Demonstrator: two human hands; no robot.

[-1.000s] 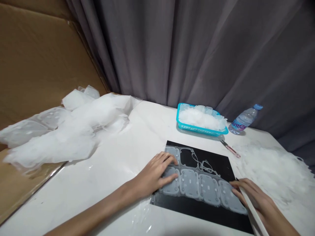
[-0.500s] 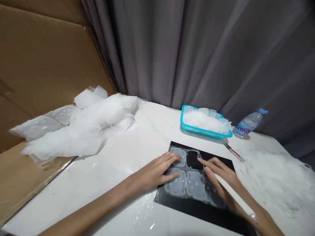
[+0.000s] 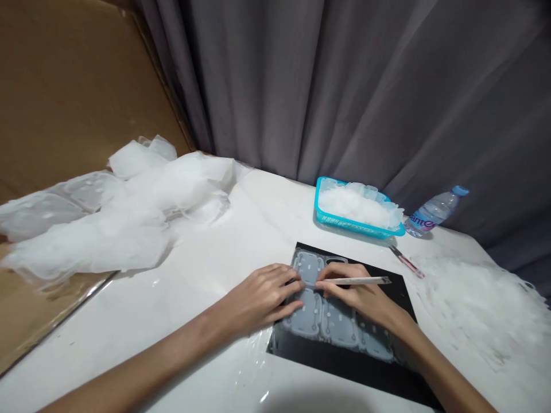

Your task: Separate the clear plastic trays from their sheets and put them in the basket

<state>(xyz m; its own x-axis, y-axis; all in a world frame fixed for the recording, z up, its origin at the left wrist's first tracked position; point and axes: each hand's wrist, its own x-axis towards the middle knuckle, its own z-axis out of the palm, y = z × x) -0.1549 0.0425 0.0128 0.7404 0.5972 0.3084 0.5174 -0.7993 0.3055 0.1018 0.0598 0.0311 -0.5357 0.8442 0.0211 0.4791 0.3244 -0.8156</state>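
Observation:
My left hand (image 3: 271, 295) lies on the left part of a translucent plastic sheet (image 3: 339, 324) with rounded, panel-like shapes, its fingers apart and pressing down. The sheet rests on a black mat (image 3: 344, 367). In my right hand (image 3: 361, 295) is a slim white pen-like tool (image 3: 364, 281), pinched between thumb and fingers. Its working tip is hidden at the fingertips, close to the upper left panel's right edge. Behind that hand, a cut-out opening in the sheet's upper row is partly covered.
A blue basket (image 3: 361, 228) of white translucent pieces stands at the back, beside a water bottle (image 3: 437, 212). A slim pink-handled tool (image 3: 407, 262) lies near a heap of clear scraps (image 3: 486, 315). White plastic sheets (image 3: 142, 201) are piled left, against cardboard (image 3: 77, 86).
My right hand has moved left from the opening's right side to the upper left panel's edge, and the tool has swung nearly level. My left hand has shifted slightly left.

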